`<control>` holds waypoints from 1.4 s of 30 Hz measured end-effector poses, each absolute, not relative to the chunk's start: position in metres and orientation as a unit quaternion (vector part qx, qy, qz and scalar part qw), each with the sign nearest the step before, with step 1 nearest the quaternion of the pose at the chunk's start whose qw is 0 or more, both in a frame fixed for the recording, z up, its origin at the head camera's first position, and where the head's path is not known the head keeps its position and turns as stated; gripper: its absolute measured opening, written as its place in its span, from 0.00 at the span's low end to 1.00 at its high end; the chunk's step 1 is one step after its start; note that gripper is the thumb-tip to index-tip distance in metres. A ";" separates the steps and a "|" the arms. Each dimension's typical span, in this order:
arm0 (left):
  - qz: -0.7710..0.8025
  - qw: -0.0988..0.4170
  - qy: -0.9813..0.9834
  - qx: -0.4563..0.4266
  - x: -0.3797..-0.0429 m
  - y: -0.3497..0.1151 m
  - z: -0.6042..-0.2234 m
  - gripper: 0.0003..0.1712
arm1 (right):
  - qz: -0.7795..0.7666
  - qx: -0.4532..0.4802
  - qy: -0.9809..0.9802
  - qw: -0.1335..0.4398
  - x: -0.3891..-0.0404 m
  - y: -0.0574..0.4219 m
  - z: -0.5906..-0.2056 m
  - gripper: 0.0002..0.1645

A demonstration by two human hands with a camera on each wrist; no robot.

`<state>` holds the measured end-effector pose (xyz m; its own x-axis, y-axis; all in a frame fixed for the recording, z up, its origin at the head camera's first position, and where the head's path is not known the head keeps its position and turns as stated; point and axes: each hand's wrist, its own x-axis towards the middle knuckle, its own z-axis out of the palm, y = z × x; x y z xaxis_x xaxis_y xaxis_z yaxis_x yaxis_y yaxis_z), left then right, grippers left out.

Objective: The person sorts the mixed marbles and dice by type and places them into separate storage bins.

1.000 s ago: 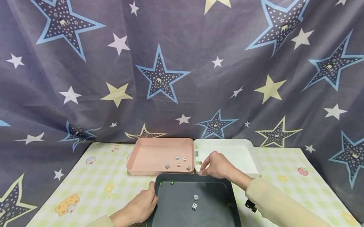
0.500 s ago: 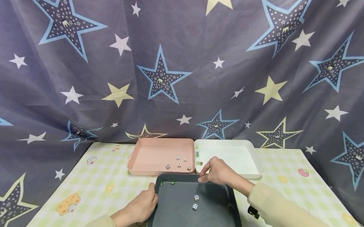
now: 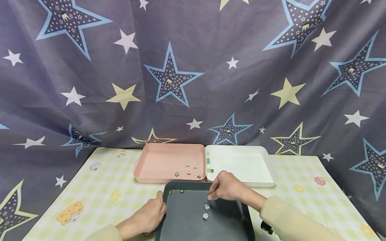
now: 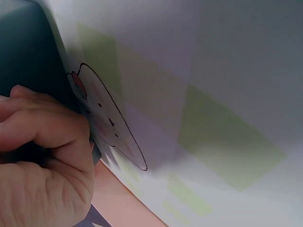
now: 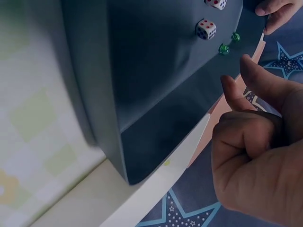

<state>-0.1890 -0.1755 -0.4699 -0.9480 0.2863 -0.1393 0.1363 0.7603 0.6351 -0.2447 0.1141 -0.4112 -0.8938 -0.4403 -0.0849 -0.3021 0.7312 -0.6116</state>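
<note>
My left hand (image 3: 148,215) grips the left rim of a dark grey tray (image 3: 179,237); in the left wrist view its fingers curl at the tray's edge. Two white dotted dice, an upper die (image 3: 207,207) and a lower die (image 3: 205,216), lie in this tray. Two small green beads (image 5: 224,49) sit near its far left corner. Above the tray's far side hovers my right hand (image 3: 228,187), just beyond the upper die. In the right wrist view its thumb and forefinger stand apart with nothing between them, and the other fingers are bent.
Behind the dark tray stand a pink tray (image 3: 159,162) with several dice (image 3: 189,172) and a white tray (image 3: 249,165). Small green and brownish pieces (image 3: 208,161) lie along the white tray's left side. A checked cloth (image 3: 107,192) covers the table; a star-patterned curtain (image 3: 194,81) hangs behind.
My right hand has come back from the white tray's near left corner to above the dark tray, close to the dice. The left hand keeps its grip on the rim.
</note>
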 end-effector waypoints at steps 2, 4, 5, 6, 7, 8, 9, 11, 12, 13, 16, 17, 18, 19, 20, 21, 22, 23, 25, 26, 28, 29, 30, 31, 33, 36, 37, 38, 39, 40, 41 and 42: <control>0.333 0.119 0.929 0.112 -0.189 -0.176 -0.469 0.11 | -0.304 -0.202 0.923 0.119 -0.244 0.112 -0.412 0.10; 0.335 0.122 0.927 0.114 -0.189 -0.176 -0.469 0.11 | -0.303 -0.201 0.923 0.126 -0.243 0.111 -0.413 0.10; 0.336 0.125 0.926 0.113 -0.189 -0.176 -0.468 0.11 | -0.301 -0.201 0.923 0.129 -0.242 0.111 -0.413 0.10; 0.337 0.128 0.926 0.114 -0.189 -0.175 -0.469 0.11 | -0.300 -0.202 0.923 0.131 -0.242 0.111 -0.414 0.10; 0.337 0.130 0.925 0.114 -0.189 -0.175 -0.469 0.12 | -0.298 -0.203 0.923 0.133 -0.241 0.111 -0.415 0.11; 0.335 0.131 0.926 0.114 -0.189 -0.175 -0.469 0.12 | -0.297 -0.206 0.923 0.134 -0.241 0.111 -0.415 0.11; 0.335 0.133 0.926 0.113 -0.189 -0.175 -0.469 0.12 | -0.296 -0.210 0.922 0.134 -0.240 0.111 -0.416 0.11; 0.336 0.134 0.926 0.112 -0.189 -0.176 -0.469 0.12 | -0.294 -0.218 0.921 0.133 -0.239 0.110 -0.417 0.12; 0.336 0.134 0.926 0.113 -0.189 -0.176 -0.469 0.12 | -0.293 -0.221 0.921 0.131 -0.239 0.110 -0.417 0.12; 0.337 0.133 0.925 0.112 -0.189 -0.176 -0.469 0.12 | -0.292 -0.222 0.921 0.132 -0.239 0.109 -0.418 0.12; 0.336 0.132 0.925 0.115 -0.189 -0.177 -0.470 0.11 | -0.286 -0.218 0.923 0.136 -0.237 0.107 -0.419 0.13; 0.336 0.131 0.926 0.114 -0.189 -0.177 -0.470 0.11 | -0.284 -0.215 0.924 0.139 -0.237 0.106 -0.420 0.13; 0.335 0.132 0.926 0.115 -0.189 -0.177 -0.470 0.10 | -0.281 -0.212 0.925 0.141 -0.237 0.105 -0.420 0.13; 0.334 0.131 0.926 0.114 -0.189 -0.177 -0.470 0.10 | -0.280 -0.209 0.926 0.144 -0.237 0.104 -0.420 0.13; 0.333 0.131 0.927 0.115 -0.189 -0.177 -0.470 0.10 | -0.279 -0.207 0.927 0.145 -0.237 0.103 -0.420 0.13; 0.332 0.130 0.927 0.116 -0.189 -0.177 -0.470 0.10 | -0.277 -0.206 0.927 0.145 -0.238 0.102 -0.420 0.14; 0.331 0.131 0.928 0.115 -0.189 -0.177 -0.469 0.10 | -0.276 -0.204 0.928 0.145 -0.238 0.101 -0.420 0.14; 0.330 0.130 0.928 0.114 -0.190 -0.177 -0.469 0.10 | -0.275 -0.203 0.928 0.146 -0.238 0.101 -0.419 0.14; 0.329 0.130 0.928 0.113 -0.190 -0.177 -0.469 0.10 | -0.273 -0.202 0.929 0.148 -0.238 0.100 -0.419 0.14; 0.329 0.131 0.928 0.113 -0.190 -0.176 -0.469 0.10 | -0.272 -0.202 0.929 0.149 -0.238 0.099 -0.419 0.14; 0.330 0.132 0.928 0.111 -0.190 -0.175 -0.469 0.11 | -0.269 -0.207 0.929 0.149 -0.238 0.099 -0.420 0.15; 0.330 0.132 0.928 0.110 -0.190 -0.175 -0.469 0.11 | -0.268 -0.211 0.929 0.147 -0.238 0.099 -0.420 0.15; 0.329 0.132 0.928 0.109 -0.190 -0.175 -0.469 0.11 | -0.267 -0.214 0.928 0.145 -0.237 0.099 -0.421 0.15; 0.328 0.132 0.929 0.109 -0.190 -0.174 -0.469 0.11 | -0.267 -0.217 0.928 0.143 -0.237 0.099 -0.422 0.15; 0.326 0.132 0.930 0.107 -0.190 -0.174 -0.469 0.11 | -0.268 -0.224 0.927 0.138 -0.237 0.099 -0.423 0.15; 0.324 0.131 0.931 0.107 -0.190 -0.174 -0.469 0.11 | -0.270 -0.226 0.926 0.135 -0.236 0.099 -0.425 0.16; 0.325 0.130 0.930 0.108 -0.190 -0.174 -0.470 0.11 | -0.269 -0.227 0.926 0.134 -0.236 0.099 -0.426 0.16; 0.325 0.129 0.930 0.108 -0.190 -0.174 -0.470 0.11 | -0.268 -0.227 0.927 0.133 -0.235 0.099 -0.425 0.16; 0.326 0.128 0.930 0.109 -0.190 -0.174 -0.470 0.10 | -0.267 -0.227 0.927 0.132 -0.235 0.099 -0.425 0.17; 0.326 0.128 0.930 0.110 -0.190 -0.175 -0.470 0.10 | -0.265 -0.228 0.928 0.132 -0.235 0.099 -0.425 0.17; 0.330 0.130 0.929 0.111 -0.190 -0.175 -0.470 0.10 | -0.262 -0.227 0.929 0.131 -0.235 0.099 -0.425 0.17; 0.334 0.131 0.927 0.113 -0.190 -0.175 -0.470 0.10 | -0.260 -0.227 0.930 0.130 -0.236 0.098 -0.424 0.17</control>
